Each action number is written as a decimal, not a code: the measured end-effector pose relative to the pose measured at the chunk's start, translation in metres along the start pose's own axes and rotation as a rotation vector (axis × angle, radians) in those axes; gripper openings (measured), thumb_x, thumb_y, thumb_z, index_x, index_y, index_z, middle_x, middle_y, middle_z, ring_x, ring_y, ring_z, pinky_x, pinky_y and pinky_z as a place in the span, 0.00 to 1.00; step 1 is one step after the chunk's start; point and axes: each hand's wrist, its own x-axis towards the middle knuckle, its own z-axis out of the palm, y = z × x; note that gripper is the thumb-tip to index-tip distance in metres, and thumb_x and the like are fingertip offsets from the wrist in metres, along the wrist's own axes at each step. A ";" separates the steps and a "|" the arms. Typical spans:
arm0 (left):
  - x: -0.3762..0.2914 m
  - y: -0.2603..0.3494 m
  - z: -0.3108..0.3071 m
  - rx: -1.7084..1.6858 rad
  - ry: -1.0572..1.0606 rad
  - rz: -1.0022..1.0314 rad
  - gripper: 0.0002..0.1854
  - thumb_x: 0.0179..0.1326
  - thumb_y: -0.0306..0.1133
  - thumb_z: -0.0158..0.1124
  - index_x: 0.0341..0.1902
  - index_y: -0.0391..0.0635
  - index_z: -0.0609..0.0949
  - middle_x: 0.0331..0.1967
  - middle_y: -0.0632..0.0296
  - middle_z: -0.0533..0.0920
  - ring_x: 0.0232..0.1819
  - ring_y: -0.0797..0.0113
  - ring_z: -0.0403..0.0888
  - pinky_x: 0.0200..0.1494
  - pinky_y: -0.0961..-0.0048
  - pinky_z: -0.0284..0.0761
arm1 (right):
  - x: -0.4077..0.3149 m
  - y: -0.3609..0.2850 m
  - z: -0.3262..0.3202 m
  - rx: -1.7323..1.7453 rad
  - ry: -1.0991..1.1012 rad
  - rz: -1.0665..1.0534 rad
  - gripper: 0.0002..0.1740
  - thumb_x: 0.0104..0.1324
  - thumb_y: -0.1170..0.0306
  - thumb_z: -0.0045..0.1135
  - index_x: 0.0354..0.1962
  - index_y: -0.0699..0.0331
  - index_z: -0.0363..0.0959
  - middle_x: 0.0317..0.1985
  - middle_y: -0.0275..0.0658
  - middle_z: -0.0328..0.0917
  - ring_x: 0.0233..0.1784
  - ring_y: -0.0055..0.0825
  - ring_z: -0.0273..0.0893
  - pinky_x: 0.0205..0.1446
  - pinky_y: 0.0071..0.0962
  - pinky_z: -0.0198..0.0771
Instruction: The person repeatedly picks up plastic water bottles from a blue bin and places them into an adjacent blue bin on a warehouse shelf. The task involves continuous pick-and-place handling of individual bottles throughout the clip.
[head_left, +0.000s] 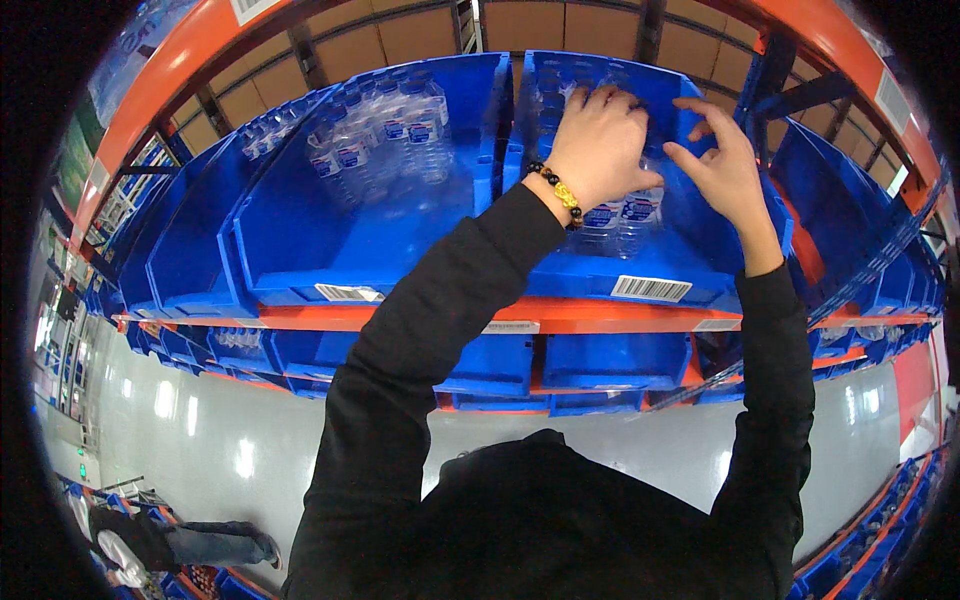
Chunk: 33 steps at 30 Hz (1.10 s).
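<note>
My left hand (601, 146), with a beaded bracelet (561, 193) on its wrist, is over clear plastic water bottles (639, 214) inside a blue plastic storage bin (697, 255). Its fingers point to the back of the bin and the thumb sticks out to the right. Whether the palm touches a bottle is hidden. To the right, my right hand (724, 169) hovers beside the bin's right wall, thumb and fingers apart, with nothing in it. The bottles stand upright with blue and white labels; some are behind my left hand.
A neighbouring blue bin (360, 247) on the left holds several upright water bottles (424, 135). An orange shelf beam (622, 313) runs below the bins, with more blue bins (615, 360) underneath. An orange upright frame (802, 232) stands right. Another person (165, 544) is at lower left.
</note>
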 end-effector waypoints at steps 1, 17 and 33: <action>-0.002 0.000 -0.005 -0.038 0.027 0.026 0.37 0.43 0.55 0.81 0.53 0.41 0.85 0.55 0.51 0.82 0.61 0.49 0.78 0.66 0.49 0.70 | 0.000 -0.009 -0.002 -0.018 0.029 0.019 0.29 0.55 0.69 0.74 0.56 0.59 0.79 0.50 0.39 0.82 0.39 0.32 0.77 0.45 0.31 0.75; -0.112 -0.035 -0.137 -0.330 0.078 -0.032 0.14 0.51 0.35 0.74 0.40 0.46 0.82 0.39 0.59 0.80 0.42 0.54 0.81 0.46 0.61 0.78 | 0.002 -0.170 0.054 0.251 -0.163 -0.164 0.16 0.59 0.76 0.69 0.46 0.63 0.80 0.40 0.38 0.82 0.35 0.26 0.79 0.28 0.22 0.69; -0.151 -0.186 -0.153 -0.255 0.017 -0.295 0.19 0.57 0.41 0.69 0.47 0.41 0.84 0.44 0.50 0.86 0.45 0.48 0.86 0.48 0.57 0.82 | 0.109 -0.205 0.194 0.197 -0.350 -0.207 0.16 0.63 0.68 0.66 0.48 0.65 0.80 0.38 0.47 0.86 0.34 0.40 0.83 0.41 0.35 0.78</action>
